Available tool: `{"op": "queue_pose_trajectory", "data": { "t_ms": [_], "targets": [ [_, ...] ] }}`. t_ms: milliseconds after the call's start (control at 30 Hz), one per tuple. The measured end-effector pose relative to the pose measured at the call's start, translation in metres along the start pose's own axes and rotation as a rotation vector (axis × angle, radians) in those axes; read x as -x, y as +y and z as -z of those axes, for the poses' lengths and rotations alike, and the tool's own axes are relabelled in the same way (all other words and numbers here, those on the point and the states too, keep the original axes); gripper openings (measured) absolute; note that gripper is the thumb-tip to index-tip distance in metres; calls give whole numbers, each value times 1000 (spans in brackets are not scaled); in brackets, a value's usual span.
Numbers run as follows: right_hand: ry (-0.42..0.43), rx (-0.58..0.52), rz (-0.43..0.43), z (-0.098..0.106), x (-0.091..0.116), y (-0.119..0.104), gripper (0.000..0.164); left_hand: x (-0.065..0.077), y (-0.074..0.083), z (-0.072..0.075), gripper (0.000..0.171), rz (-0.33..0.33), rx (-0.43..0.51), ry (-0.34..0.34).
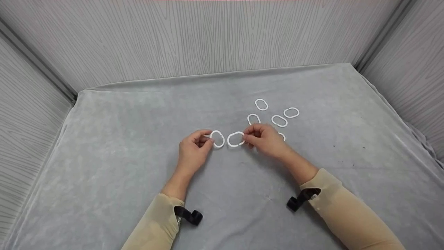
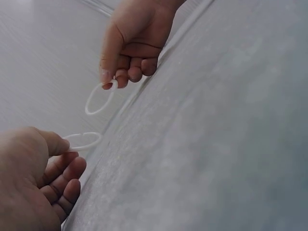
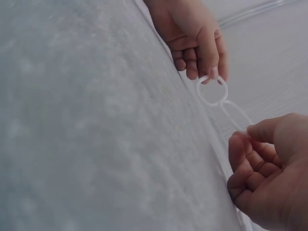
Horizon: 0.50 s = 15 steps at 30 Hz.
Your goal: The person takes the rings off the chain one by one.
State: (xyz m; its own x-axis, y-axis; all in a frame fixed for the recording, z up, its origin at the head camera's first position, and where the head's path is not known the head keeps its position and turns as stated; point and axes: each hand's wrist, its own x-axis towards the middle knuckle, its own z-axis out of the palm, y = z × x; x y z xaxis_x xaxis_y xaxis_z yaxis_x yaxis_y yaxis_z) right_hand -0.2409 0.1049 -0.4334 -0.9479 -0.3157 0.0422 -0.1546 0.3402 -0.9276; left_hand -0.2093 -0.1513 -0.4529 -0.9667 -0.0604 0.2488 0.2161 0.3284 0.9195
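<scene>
Between thumb and fingertips, my left hand pinches a white oval ring by its left edge. A second white oval ring is pinched at its right end by my right hand. Both look like shower curtain rings with a small split in the rim. They face each other with a narrow gap in the head view; in the right wrist view they overlap, and contact cannot be told. The remaining fingers of both hands are curled loosely under the pinch.
Several more white rings lie on the grey cloth beyond my right hand, one partly hidden behind it. Grey wood-grain panels stand at the back and both sides. Black camera mounts sit on both wrists.
</scene>
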Motion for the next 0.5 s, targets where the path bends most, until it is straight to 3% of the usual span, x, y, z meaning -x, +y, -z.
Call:
{"op": "queue_pose_trajectory", "data": {
  "t_ms": [200, 500],
  "targets": [
    [-73, 82, -9, -1, -4, 2, 10, -4, -5, -1, 20, 55, -28, -11],
    [-107, 219, -6, -1, -10, 2, 11, -13, -10, -1, 20, 110, -87, -8]
  ]
}}
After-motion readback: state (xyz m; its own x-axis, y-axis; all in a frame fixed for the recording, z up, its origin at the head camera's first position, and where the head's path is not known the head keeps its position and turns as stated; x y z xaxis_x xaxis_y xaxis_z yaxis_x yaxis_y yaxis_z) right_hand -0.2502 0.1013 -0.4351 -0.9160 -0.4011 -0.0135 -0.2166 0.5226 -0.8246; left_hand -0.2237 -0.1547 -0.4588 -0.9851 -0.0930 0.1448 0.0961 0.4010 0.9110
